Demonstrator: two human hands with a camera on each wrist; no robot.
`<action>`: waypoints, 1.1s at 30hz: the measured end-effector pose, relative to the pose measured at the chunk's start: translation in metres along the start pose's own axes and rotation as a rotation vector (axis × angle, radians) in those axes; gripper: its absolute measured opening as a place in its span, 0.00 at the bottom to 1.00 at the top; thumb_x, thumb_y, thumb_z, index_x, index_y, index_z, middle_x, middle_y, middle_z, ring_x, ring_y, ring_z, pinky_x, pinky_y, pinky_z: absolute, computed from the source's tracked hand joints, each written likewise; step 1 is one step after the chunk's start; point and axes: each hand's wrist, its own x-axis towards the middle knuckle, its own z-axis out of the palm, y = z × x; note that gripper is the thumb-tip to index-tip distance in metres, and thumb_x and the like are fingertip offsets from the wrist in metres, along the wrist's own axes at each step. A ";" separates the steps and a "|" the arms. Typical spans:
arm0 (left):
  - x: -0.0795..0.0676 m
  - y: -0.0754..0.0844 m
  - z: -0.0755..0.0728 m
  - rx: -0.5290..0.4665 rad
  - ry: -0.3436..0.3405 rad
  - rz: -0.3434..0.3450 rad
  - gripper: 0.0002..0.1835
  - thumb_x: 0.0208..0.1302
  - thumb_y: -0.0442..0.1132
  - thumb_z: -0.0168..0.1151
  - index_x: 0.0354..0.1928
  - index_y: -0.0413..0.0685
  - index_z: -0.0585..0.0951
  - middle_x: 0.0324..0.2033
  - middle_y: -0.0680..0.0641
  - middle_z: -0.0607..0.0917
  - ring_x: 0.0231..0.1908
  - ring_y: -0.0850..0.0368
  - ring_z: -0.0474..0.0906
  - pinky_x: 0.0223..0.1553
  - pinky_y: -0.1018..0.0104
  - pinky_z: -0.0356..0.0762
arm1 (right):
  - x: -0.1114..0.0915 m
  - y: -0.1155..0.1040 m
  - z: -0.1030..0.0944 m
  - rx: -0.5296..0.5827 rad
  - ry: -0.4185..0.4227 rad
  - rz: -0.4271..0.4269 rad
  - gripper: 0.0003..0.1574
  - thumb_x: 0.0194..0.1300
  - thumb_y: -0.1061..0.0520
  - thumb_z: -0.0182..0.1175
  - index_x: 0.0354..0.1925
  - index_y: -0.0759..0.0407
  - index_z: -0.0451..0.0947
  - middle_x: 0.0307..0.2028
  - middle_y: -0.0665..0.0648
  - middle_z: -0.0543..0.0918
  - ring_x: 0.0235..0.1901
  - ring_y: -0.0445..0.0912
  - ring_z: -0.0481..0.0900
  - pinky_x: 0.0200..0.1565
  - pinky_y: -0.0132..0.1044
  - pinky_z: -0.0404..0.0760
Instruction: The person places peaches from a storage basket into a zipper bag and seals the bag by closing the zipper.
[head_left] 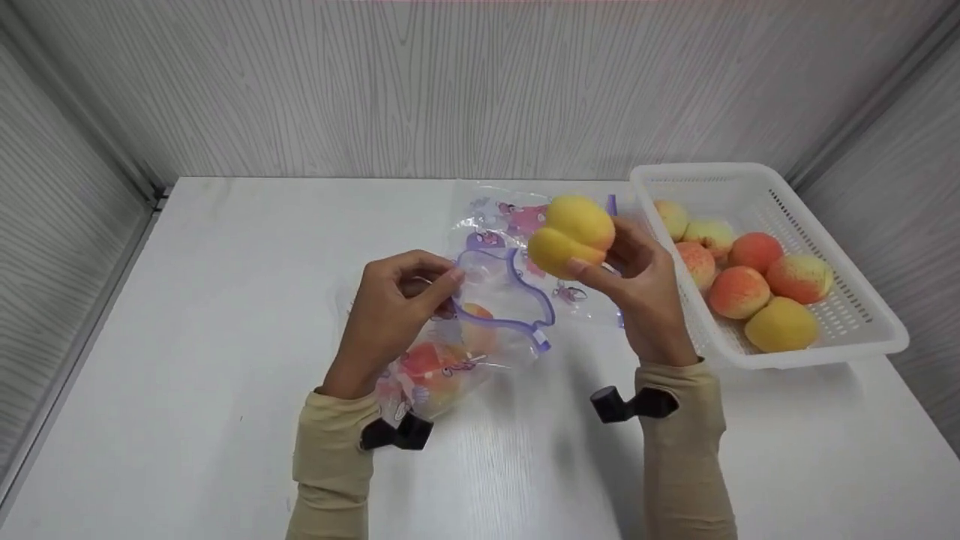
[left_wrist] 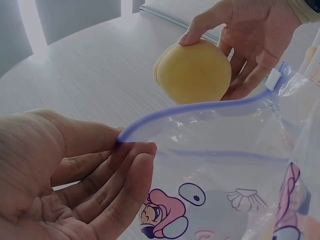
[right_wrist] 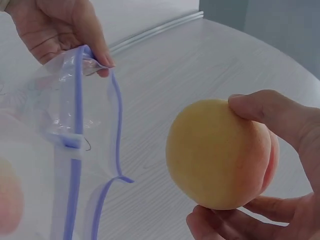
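Observation:
My left hand [head_left: 394, 319] pinches the purple zip edge of a clear, cartoon-printed zip bag [head_left: 495, 323]. The bag's mouth gapes toward the right, and peaches [head_left: 424, 360] show through its plastic. In the left wrist view, thumb and fingertips grip the rim, with the white slider [left_wrist: 273, 79] at its far end. My right hand [head_left: 651, 292] holds a yellow peach [head_left: 574, 234] with a reddish side, thumb on one side and fingers on the other. That peach is in the air, apart from the bag's mouth in the right wrist view.
A second printed zip bag [head_left: 480, 214] lies flat on the white table [head_left: 225, 337], behind the first. To the right stands a white plastic basket [head_left: 817, 358] with several red and yellow peaches [head_left: 739, 292]. Grey wood-grain panels [head_left: 375, 90] enclose the back and sides.

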 end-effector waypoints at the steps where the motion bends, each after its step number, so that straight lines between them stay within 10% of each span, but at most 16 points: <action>1: 0.000 0.002 0.000 0.000 0.001 -0.002 0.10 0.62 0.38 0.64 0.40 0.38 0.83 0.32 0.42 0.84 0.28 0.50 0.83 0.34 0.62 0.84 | 0.000 0.000 0.001 -0.019 -0.014 0.002 0.38 0.51 0.61 0.71 0.60 0.61 0.69 0.53 0.65 0.76 0.51 0.57 0.75 0.53 0.43 0.78; 17: 0.003 -0.002 0.002 -0.017 0.001 0.012 0.10 0.61 0.41 0.65 0.39 0.41 0.83 0.30 0.44 0.83 0.26 0.51 0.82 0.34 0.61 0.84 | 0.001 0.005 0.007 -0.103 -0.246 0.080 0.40 0.50 0.58 0.73 0.60 0.52 0.70 0.53 0.59 0.76 0.51 0.56 0.78 0.51 0.49 0.79; 27: -0.007 0.027 0.004 0.011 0.004 -0.039 0.08 0.63 0.33 0.61 0.40 0.34 0.82 0.33 0.39 0.83 0.28 0.47 0.82 0.36 0.62 0.84 | -0.001 0.008 0.010 -0.140 -0.306 0.150 0.40 0.47 0.57 0.75 0.60 0.51 0.73 0.52 0.59 0.75 0.46 0.57 0.80 0.46 0.48 0.82; 33: -0.002 0.013 0.002 -0.006 0.009 -0.034 0.09 0.62 0.36 0.63 0.40 0.37 0.82 0.32 0.42 0.83 0.27 0.49 0.82 0.34 0.62 0.84 | 0.000 0.009 0.013 -0.177 -0.342 0.156 0.37 0.49 0.56 0.74 0.58 0.54 0.75 0.53 0.58 0.77 0.46 0.56 0.80 0.47 0.45 0.82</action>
